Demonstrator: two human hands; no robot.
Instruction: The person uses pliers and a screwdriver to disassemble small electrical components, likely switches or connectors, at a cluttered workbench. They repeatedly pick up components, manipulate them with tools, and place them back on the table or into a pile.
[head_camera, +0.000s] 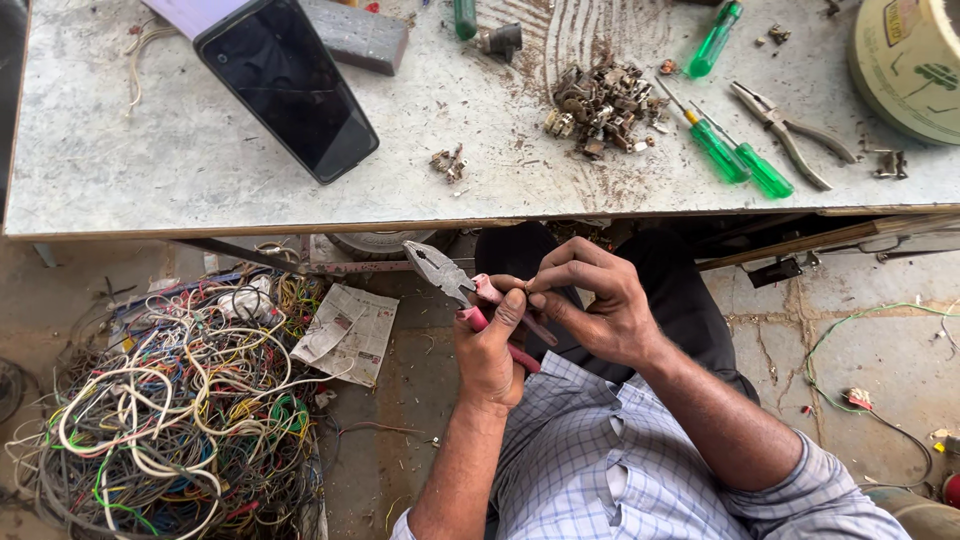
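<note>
My left hand (488, 350) grips pliers (440, 272) by their pink handles, steel jaws pointing up and left, below the table's front edge. My right hand (592, 305) is curled beside it, fingertips pinched on something small at the handles; what it pinches is too small to make out. Both hands hover over my lap, in front of my checked shirt.
The grey worktable (200, 170) holds a black phone (288, 85), a pile of small metal parts (600, 105), green-handled screwdrivers (735, 160), bare steel pliers (790, 130) and a tape roll (910, 65). A tangle of coloured wires (170, 410) and a newspaper scrap (348, 332) lie on the floor at left.
</note>
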